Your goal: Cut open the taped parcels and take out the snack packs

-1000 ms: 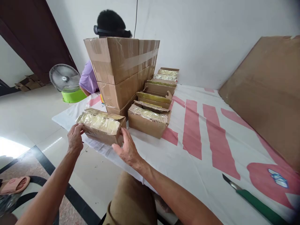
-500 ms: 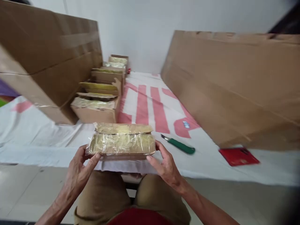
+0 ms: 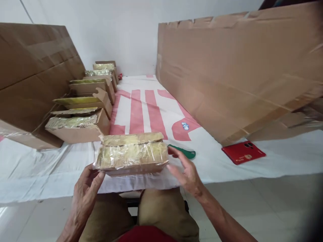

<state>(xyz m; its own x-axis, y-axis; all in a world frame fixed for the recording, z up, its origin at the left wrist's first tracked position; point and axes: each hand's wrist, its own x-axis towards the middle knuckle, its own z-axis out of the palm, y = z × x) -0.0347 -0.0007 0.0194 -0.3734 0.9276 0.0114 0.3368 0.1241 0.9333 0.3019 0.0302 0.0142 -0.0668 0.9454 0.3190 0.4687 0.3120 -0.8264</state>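
A small cardboard box point(image 3: 133, 154) lies near the table's front edge, its top covered with clear, wrinkled tape over a yellowish surface. My left hand point(image 3: 85, 188) holds the box's left end, thumb at the front corner and fingers curled at the side. At the right end, my right hand point(image 3: 188, 174) has its fingers apart, with the thumb close to the front corner; whether it touches the box I cannot tell. A green utility knife point(image 3: 185, 152) lies just beyond my right fingers, which hide its blade end.
Several opened, taped boxes point(image 3: 78, 131) form a row at the left, beside a large carton point(image 3: 32, 64). Another large carton point(image 3: 214, 70) stands at the right. A red phone point(image 3: 243, 153) lies before it on the white and pink tablecloth point(image 3: 136, 111).
My view has shifted, so the cartons, row of boxes and phone appear further left. My right hand has loosened from the box's right end and moved slightly outward. My left hand stays on the box.
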